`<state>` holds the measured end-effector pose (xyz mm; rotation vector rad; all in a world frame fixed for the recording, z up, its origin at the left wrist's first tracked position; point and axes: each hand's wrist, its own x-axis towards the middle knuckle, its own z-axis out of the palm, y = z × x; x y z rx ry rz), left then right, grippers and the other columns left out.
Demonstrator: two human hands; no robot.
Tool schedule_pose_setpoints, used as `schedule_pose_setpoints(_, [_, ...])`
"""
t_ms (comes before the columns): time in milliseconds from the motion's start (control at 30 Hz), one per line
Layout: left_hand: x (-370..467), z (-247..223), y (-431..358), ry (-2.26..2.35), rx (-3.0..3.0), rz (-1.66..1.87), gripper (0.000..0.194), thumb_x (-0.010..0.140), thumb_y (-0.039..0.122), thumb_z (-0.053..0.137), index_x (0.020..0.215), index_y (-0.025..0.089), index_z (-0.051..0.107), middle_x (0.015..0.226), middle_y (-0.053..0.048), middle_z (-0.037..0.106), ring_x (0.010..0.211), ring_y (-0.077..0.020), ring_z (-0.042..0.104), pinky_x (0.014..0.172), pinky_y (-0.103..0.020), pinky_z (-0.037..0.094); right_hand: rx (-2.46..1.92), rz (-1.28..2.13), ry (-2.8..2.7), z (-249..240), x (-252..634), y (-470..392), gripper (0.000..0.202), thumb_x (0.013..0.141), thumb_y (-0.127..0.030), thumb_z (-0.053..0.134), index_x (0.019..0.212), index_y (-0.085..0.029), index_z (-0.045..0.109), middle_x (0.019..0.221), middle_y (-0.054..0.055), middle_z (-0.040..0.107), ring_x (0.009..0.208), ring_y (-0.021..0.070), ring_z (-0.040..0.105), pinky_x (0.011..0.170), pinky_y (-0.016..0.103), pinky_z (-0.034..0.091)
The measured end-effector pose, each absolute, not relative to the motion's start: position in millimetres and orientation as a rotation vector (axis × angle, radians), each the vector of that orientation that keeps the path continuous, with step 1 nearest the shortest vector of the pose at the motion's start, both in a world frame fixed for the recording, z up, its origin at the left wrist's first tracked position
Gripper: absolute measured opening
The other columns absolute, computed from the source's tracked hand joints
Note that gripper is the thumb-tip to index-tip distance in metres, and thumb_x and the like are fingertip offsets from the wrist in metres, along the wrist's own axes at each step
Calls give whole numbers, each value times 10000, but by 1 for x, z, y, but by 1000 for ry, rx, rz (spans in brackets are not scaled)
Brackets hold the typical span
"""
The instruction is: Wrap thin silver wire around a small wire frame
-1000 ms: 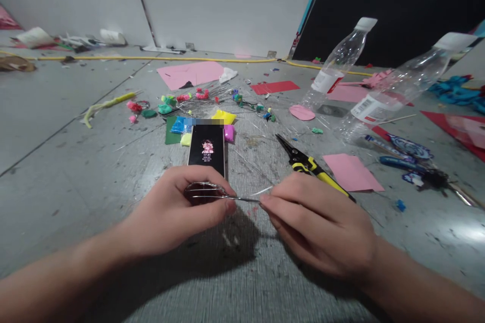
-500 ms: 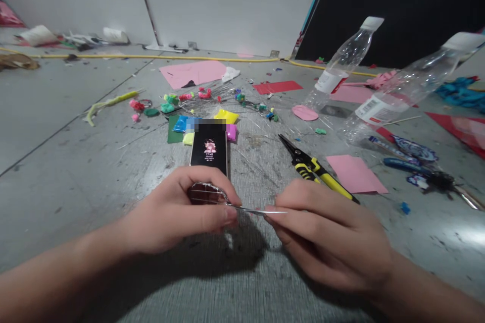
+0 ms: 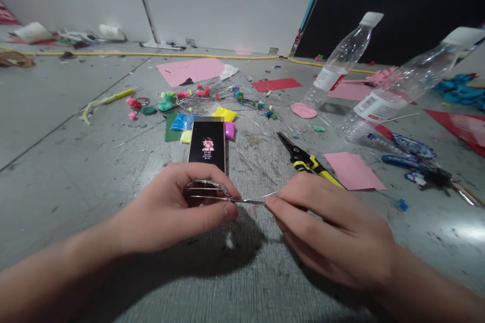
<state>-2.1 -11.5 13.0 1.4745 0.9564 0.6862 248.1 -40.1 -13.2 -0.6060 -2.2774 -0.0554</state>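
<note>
Above the gray surface, the left hand curves inward, thumb and index finger pinching the twisted silver wire. Opposite, the right hand pinches the wire's other end, fingers folded. The wire spans the gap between both hands; its looped portion lies within the left hand's curl. Beyond the left hand, the phone displays "17:41". Label text on the two bottles is illegible.
</note>
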Motion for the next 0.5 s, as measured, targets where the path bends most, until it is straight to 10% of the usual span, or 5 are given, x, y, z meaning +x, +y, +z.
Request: schedule_pose_setpoints(500, [1,8,-10,981,1497,605,49,756,189,782,773,184,737,562,52,595,491,-85,475,440,-158,374,-594,-80,-2346,-10,248,-38,241,1053,-23,489,1012,-109,710,772,71,687,718,198,599,614,343,499])
